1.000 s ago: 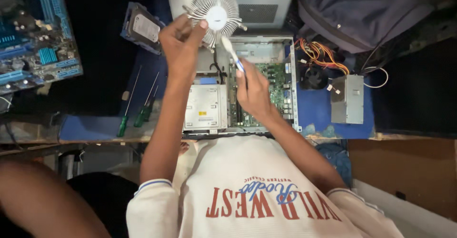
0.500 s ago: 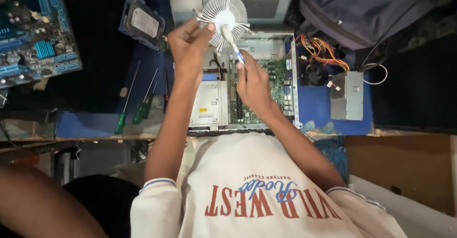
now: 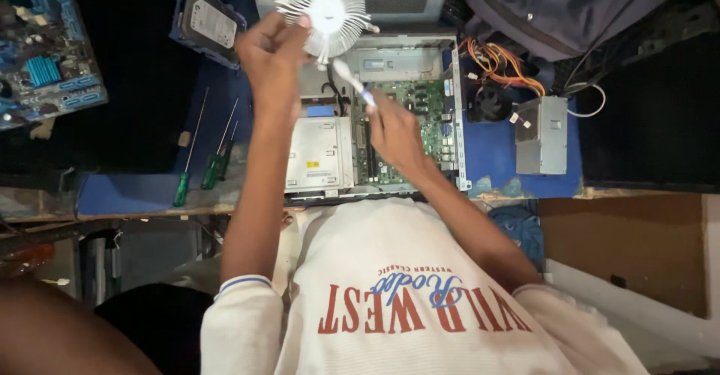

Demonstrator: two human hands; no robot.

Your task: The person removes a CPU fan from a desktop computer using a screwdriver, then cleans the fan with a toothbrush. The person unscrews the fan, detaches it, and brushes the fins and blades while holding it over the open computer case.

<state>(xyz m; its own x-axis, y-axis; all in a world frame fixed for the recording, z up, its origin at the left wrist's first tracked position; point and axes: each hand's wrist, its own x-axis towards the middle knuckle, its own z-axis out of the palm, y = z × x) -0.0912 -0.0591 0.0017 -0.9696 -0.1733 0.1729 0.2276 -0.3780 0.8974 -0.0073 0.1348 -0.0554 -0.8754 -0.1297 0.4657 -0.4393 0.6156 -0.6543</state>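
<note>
Heatsink (image 3: 330, 11) up in the air, a round silver one with thin fins fanning out from a pale centre, held above the far end of the open computer case (image 3: 375, 120). The left hand (image 3: 271, 52) has it by the near rim, fingers closed on the fins. The right hand (image 3: 395, 131) is lower, over the green motherboard (image 3: 420, 112) inside the case, fingers wrapped shut around a small brush (image 3: 352, 82) with a white and blue handle. The brush slants up and away, and its tip meets the underside of the heatsink, just below the pale centre.

Inside the case, a grey metal drive box (image 3: 315, 154) sits to the left of the motherboard. The case rests on a blue bench (image 3: 495, 157). To the left, green-handled screwdrivers (image 3: 214, 161) lie side by side on the bench, and beyond them a bare hard drive (image 3: 210, 22) lies tilted. A blue circuit board (image 3: 45, 67) lies at the far left edge. To the right of the case, a bundle of orange and yellow wires (image 3: 499, 64) runs to a small black fan (image 3: 489, 103), with a grey power supply box (image 3: 541, 135) just beside it. A dark bag (image 3: 562, 7) lies at the far right.
</note>
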